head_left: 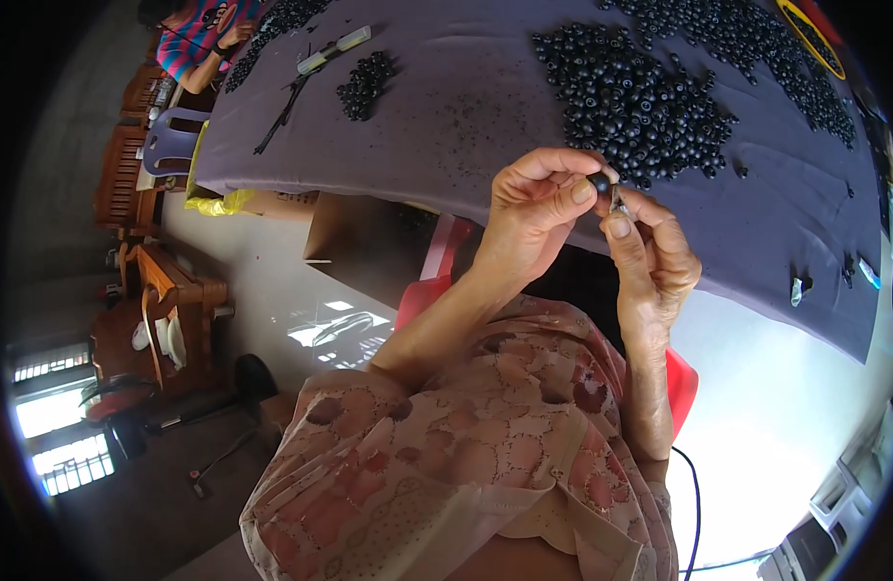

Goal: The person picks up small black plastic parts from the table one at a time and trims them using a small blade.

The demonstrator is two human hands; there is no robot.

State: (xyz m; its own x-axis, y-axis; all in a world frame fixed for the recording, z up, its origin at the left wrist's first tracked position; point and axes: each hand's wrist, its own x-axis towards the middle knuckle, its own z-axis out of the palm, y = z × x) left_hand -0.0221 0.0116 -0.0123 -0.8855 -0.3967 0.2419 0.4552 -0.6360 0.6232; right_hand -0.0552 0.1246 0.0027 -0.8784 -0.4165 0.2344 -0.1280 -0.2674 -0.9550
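Note:
My left hand [536, 208] pinches a small round black bead-like piece [599, 181] between thumb and fingertips, above the table's near edge. Right beside it, my right hand [655, 254] grips a thin, pale, shiny sliver [617, 201] between thumb and forefinger, its tip close to the black piece. What exactly the sliver is, I cannot make out. Just beyond my hands lies a big heap of similar black pieces [631, 102], several with a light ring or hole showing. A smaller heap [366, 85] sits farther left.
A purple-grey cloth [456, 73] covers the table. Dark pen-like tools [301, 82] lie at left; scraps of wrapper [797, 290] lie at right. A yellow-rimmed container [813, 39] stands far right. Another person [200, 44] works at far left. An open cardboard box [354, 252] sits under the table.

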